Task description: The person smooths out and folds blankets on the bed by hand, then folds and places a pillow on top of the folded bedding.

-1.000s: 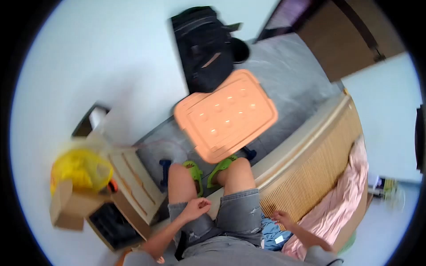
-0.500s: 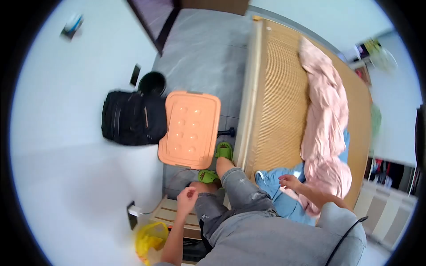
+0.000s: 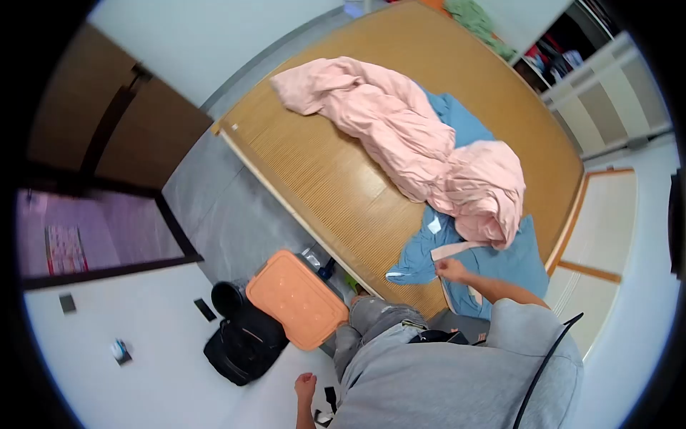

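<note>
A crumpled pink quilt [image 3: 386, 132] lies across the bed, with blue bedding [image 3: 518, 268] partly under and beside it. My right hand [image 3: 449, 269] is over the near side of the bed, its fingers closed at the end of a narrow pink strip of the quilt. The fingertips are small here, so the exact grip is hard to see. My left hand [image 3: 306, 386] hangs low beside my leg, near the white wall. Its fingers are curled in, and nothing shows in them.
The bed [image 3: 307, 175] has a woven mat surface and a raised wooden edge. Beside it on the floor stand an orange lidded box [image 3: 296, 297], a black backpack [image 3: 246, 343] and a dark bin [image 3: 227, 299]. A doorway [image 3: 107, 232] is at the left.
My view has turned right toward the bed. My right hand has gone from loosely open over the blue bedding to closed at the pink strip. My left hand has dropped beside my leg.
</note>
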The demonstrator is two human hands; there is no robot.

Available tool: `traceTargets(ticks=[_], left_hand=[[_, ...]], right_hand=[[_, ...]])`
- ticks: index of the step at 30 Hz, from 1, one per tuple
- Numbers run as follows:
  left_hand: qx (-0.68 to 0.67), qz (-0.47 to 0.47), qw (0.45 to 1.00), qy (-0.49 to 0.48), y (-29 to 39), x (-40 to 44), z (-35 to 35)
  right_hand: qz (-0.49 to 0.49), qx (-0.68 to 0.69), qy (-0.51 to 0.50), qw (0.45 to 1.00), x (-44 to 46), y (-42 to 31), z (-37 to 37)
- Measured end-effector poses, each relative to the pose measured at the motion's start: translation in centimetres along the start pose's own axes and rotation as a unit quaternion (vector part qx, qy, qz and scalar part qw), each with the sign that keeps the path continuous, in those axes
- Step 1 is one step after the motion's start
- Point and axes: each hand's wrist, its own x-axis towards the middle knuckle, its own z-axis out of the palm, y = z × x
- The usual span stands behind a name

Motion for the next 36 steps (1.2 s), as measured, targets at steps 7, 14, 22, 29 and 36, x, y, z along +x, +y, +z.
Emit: traceTargets(ticks=[7,14,22,29,36], left_hand=[[0.043,-0.087,0.995,-0.004,5.9,3.7,-6.7],[0.049,0.113,0.990,-0.070,24.2,6.6,-5.8],[0.108,0.228,0.955,-0.159,29.5,4.3,-1.8],[0.324,0.250,0.907,-0.097,28.5,-0.4,-0.3],[0.213,0.223,0.925,-0.224,30.2,3.8,2.3]], right_hand=[[-0.090,0.021,0.474,0.876,2.4,3.3,-10.1],[0.038,-0.024,0.572,0.819,3.2,6.6,-15.3],[0.121,-0.064,0.472,0.871,3.4,7.4,-19.4],[0.058,0.264,0.411,0.871,9.1,9.2,-17.1],[-0.121,0.523,0.303,0.787,7.4,1.6,-4.2]])
